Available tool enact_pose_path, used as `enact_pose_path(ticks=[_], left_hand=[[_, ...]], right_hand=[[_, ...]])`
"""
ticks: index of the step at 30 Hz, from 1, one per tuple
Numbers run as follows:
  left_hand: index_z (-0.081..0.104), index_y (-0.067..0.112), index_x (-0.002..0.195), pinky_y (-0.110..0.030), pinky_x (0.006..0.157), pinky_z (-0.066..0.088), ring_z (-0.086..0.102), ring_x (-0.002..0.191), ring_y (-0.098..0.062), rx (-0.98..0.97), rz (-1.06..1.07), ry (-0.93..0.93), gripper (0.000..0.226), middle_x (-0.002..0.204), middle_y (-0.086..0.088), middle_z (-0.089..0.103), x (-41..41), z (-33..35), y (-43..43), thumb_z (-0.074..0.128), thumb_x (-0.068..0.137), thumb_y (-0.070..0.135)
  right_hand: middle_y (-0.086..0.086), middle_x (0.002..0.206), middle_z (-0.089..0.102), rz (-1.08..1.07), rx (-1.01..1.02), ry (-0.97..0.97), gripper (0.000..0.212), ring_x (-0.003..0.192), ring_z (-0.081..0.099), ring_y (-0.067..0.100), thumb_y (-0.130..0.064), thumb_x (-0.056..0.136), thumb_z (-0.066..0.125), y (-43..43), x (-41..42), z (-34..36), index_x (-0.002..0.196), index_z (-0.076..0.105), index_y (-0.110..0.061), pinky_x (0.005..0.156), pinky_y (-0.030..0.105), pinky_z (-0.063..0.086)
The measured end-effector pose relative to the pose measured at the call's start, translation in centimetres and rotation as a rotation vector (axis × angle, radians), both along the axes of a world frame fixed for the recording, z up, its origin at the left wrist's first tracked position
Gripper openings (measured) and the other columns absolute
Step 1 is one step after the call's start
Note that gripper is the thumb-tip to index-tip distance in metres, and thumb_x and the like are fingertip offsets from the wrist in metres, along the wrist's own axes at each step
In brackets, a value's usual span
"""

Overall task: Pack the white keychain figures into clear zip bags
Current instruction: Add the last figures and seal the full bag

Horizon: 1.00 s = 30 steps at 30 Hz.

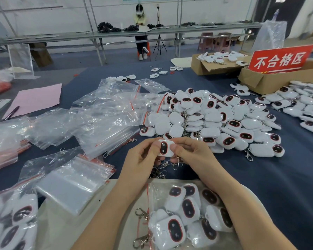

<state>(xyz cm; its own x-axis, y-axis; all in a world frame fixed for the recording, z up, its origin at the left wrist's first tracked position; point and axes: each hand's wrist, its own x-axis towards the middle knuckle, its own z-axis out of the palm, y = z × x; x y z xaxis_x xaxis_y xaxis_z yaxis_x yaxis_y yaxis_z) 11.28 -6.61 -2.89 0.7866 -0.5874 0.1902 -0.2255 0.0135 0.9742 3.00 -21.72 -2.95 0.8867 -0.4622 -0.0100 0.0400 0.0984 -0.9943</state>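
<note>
A: Where is the piece being worked on?

B: Dead centre of the frame. The keychain figure (165, 147) sits between both hands, dark oval face toward the camera, its long axis running up and down. The left hand (143, 157) pinches its left edge with thumb and curled fingers, and the right hand (192, 153) pinches the right edge the same way. Metal clasps dangle just beneath.

A: And the bag it goes to?

B: Probably the part-filled zip bag (184, 215) in the lower centre, straight below the hands and partly under the right forearm. Its red zip strip runs up and down along the bag's left side, so I judge the mouth faces frame left, nearer the left hand.

A: The surface?

B: A dark blue cloth (278, 181). The pile of loose figures (215, 120) lies right of centre, the empty bags (105, 112) lie left of centre, and a flat stack of bags (74, 179) is at lower left.

A: The room?

B: A workshop. There are cardboard boxes (257, 82) with a red sign (280, 58) at upper right, and a long bench (116, 34) runs across the top, where another person (140, 20) sits.
</note>
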Motion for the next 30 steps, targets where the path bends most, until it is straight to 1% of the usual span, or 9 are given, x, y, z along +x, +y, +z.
enact_pose_path(ticks=[2, 6, 9, 13, 18, 23, 26, 28, 30], left_hand=[[0.074, 0.024, 0.109, -0.022, 0.071, 0.057, 0.066, 0.074, -0.008, -0.002, 0.006, 0.014, 0.021, 0.089, 0.001, 0.076, -0.03, 0.04, -0.02, 0.054, 0.104, 0.022], [0.073, 0.022, 0.110, -0.016, 0.073, 0.054, 0.068, 0.076, -0.006, -0.011, -0.010, 0.024, 0.018, 0.090, 0.000, 0.076, -0.11, 0.06, -0.14, 0.059, 0.101, 0.017], [0.073, 0.021, 0.112, -0.014, 0.072, 0.052, 0.068, 0.075, -0.002, -0.013, -0.011, 0.005, 0.019, 0.088, 0.007, 0.076, -0.12, -0.03, -0.11, 0.059, 0.101, 0.015], [0.072, 0.031, 0.108, -0.016, 0.077, 0.054, 0.068, 0.079, -0.002, 0.003, -0.015, -0.038, 0.020, 0.092, 0.009, 0.076, -0.03, -0.12, 0.03, 0.060, 0.101, 0.017], [0.072, 0.036, 0.107, -0.020, 0.082, 0.056, 0.068, 0.081, -0.004, 0.029, -0.026, -0.065, 0.020, 0.093, 0.011, 0.076, 0.09, -0.27, 0.18, 0.060, 0.101, 0.021], [0.073, 0.032, 0.110, -0.018, 0.079, 0.054, 0.066, 0.079, -0.004, 0.018, -0.016, -0.064, 0.019, 0.091, 0.010, 0.075, 0.05, -0.17, 0.14, 0.060, 0.101, 0.020], [0.072, 0.028, 0.116, -0.025, 0.085, 0.057, 0.069, 0.085, -0.008, 0.023, 0.013, -0.056, 0.020, 0.094, 0.012, 0.075, 0.01, -0.29, 0.17, 0.062, 0.100, 0.026], [0.070, 0.031, 0.117, -0.032, 0.087, 0.058, 0.071, 0.091, -0.009, 0.006, 0.041, -0.036, 0.019, 0.099, 0.014, 0.075, -0.03, -0.33, 0.28, 0.063, 0.099, 0.028], [0.070, 0.037, 0.112, -0.030, 0.086, 0.058, 0.072, 0.092, -0.008, -0.024, 0.067, -0.028, 0.018, 0.101, 0.015, 0.076, -0.16, -0.16, 0.43, 0.064, 0.099, 0.026]], right_hand=[[0.012, 0.096, 0.077, 0.006, -0.015, 0.008, 0.011, 0.074, 0.071, 0.016, -0.010, 0.092, 0.070, -0.01, 0.08, 0.01, 0.102, 0.073, -0.012, 0.071, 0.021, 0.059], [0.007, 0.097, 0.077, 0.017, -0.056, 0.011, 0.015, 0.083, 0.073, 0.021, -0.014, 0.092, 0.071, -0.01, 0.11, 0.04, 0.106, 0.073, -0.016, 0.074, 0.026, 0.061], [0.002, 0.095, 0.078, 0.044, -0.100, 0.000, 0.018, 0.083, 0.074, 0.019, -0.012, 0.092, 0.070, 0.12, 0.01, 0.10, 0.106, 0.073, -0.022, 0.075, 0.022, 0.059], [0.002, 0.093, 0.078, 0.049, -0.139, 0.001, 0.018, 0.081, 0.074, 0.014, -0.011, 0.092, 0.071, 0.18, -0.18, 0.18, 0.102, 0.074, -0.026, 0.073, 0.018, 0.056], [0.001, 0.092, 0.078, 0.058, -0.151, 0.006, 0.016, 0.080, 0.073, 0.012, -0.012, 0.091, 0.071, 0.04, -0.24, 0.15, 0.102, 0.075, -0.024, 0.072, 0.016, 0.055], [-0.001, 0.092, 0.078, 0.046, -0.169, -0.001, 0.017, 0.075, 0.072, 0.011, -0.013, 0.091, 0.071, -0.05, -0.26, 0.02, 0.103, 0.074, -0.025, 0.072, 0.014, 0.054], [-0.001, 0.092, 0.078, 0.036, -0.179, -0.016, 0.020, 0.074, 0.071, 0.008, -0.011, 0.092, 0.070, 0.02, -0.20, 0.08, 0.106, 0.073, -0.024, 0.071, 0.014, 0.053], [-0.001, 0.089, 0.077, 0.039, -0.177, -0.019, 0.020, 0.074, 0.071, 0.007, -0.011, 0.092, 0.070, 0.11, -0.10, 0.09, 0.109, 0.073, -0.021, 0.071, 0.015, 0.053], [-0.001, 0.083, 0.076, 0.045, -0.176, -0.005, 0.018, 0.074, 0.070, 0.007, -0.013, 0.095, 0.067, 0.20, 0.07, 0.13, 0.111, 0.072, -0.017, 0.071, 0.017, 0.055]])
